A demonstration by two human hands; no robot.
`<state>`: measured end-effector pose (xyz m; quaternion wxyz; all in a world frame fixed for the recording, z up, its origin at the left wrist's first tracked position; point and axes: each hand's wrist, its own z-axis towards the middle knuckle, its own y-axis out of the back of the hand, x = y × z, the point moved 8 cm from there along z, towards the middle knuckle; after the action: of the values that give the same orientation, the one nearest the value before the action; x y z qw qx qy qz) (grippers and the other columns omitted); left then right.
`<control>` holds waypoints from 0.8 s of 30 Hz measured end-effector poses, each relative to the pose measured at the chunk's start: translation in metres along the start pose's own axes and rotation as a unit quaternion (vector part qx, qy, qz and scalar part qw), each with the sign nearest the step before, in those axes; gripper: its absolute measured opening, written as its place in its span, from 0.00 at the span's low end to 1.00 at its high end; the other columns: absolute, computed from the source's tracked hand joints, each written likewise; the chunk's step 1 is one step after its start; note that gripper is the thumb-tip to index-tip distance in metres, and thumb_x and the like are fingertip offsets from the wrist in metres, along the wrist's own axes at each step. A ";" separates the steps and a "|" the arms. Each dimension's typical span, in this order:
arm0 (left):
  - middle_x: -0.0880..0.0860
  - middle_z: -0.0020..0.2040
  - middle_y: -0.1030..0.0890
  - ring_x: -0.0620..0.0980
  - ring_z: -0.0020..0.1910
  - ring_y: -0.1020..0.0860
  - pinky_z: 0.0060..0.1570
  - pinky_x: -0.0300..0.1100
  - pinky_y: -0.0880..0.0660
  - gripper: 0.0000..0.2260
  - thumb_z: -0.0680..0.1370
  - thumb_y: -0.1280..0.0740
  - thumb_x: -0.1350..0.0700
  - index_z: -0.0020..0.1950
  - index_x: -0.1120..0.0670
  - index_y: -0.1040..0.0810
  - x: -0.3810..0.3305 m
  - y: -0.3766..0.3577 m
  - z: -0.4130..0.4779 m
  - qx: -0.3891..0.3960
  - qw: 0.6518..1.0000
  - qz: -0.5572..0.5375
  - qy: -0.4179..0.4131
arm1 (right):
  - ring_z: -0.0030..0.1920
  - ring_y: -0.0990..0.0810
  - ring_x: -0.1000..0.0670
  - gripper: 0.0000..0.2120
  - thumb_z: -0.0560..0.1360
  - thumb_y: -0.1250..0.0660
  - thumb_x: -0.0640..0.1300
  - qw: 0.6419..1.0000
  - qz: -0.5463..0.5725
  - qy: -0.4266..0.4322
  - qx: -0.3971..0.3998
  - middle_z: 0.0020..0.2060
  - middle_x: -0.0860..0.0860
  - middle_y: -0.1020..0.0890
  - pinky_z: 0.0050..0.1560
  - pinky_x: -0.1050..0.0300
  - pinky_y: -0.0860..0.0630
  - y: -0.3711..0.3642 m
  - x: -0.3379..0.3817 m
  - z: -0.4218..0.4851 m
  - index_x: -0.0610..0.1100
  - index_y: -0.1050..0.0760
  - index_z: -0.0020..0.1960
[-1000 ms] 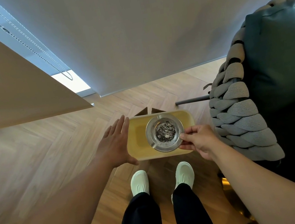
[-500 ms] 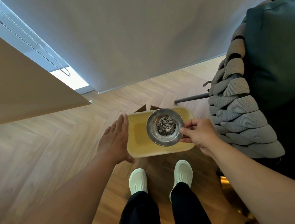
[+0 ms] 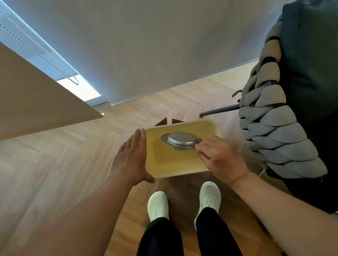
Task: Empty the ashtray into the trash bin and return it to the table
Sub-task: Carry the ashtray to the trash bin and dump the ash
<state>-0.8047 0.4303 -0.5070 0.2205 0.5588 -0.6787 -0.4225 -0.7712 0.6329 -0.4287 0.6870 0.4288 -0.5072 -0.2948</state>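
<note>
Head view: ashtray (image 3: 181, 141) turned bottom-up over the open mouth of the yellow trash bin (image 3: 214, 125), dull metal underside facing the camera, raised foot ring showing. Pinched at its near rim by the right hand (image 3: 221, 159), thumb and fingertips closed on the edge, rest of the dish hanging free above the bin. Left hand (image 3: 131, 159) flat and spread against the bin's left wall, thumb hooked by the near corner, holding nothing, seemingly only steadying the bin. Bin standing on the wooden herringbone floor (image 3: 47, 172), just ahead of two white shoes (image 3: 157, 205), woven chair (image 3: 277, 135) close on the right. No ash visible from this angle, contents hidden by the inverted bowl; whether fully emptied cannot be told.

Handling, as a judgement: thin stamped metal, rigid and light, unlikely to break if dropped but smooth and liable to slip from a two-finger pinch. Best held at the broad flat rim, thumb on one face and fingers on the other, a firmer grip advisable before any shake or tap
</note>
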 end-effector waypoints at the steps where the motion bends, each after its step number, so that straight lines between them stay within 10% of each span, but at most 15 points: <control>1: 0.57 0.81 0.58 0.56 0.80 0.53 0.76 0.47 0.52 0.70 0.58 0.21 0.34 0.78 0.56 0.68 0.000 0.000 0.000 0.000 1.000 0.000 -0.001 | 0.38 0.18 0.41 0.02 0.73 0.28 0.31 1.000 -0.022 0.019 0.000 0.36 0.41 0.17 0.34 0.46 0.19 -0.001 0.005 -0.002 0.34 0.18 0.42; 24: 0.56 0.82 0.59 0.56 0.80 0.55 0.76 0.50 0.51 0.70 0.58 0.20 0.35 0.78 0.55 0.68 0.001 -0.004 0.000 0.000 1.000 -0.004 0.011 | 0.43 0.15 0.42 0.07 0.69 0.25 0.29 0.998 -0.052 0.033 -0.020 0.41 0.40 0.15 0.42 0.50 0.16 0.005 0.010 -0.006 0.32 0.16 0.47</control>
<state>-0.8031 0.4294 -0.5103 0.2261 0.5660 -0.6740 -0.4175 -0.7620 0.6287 -0.4201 0.6953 0.4503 -0.4557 -0.3257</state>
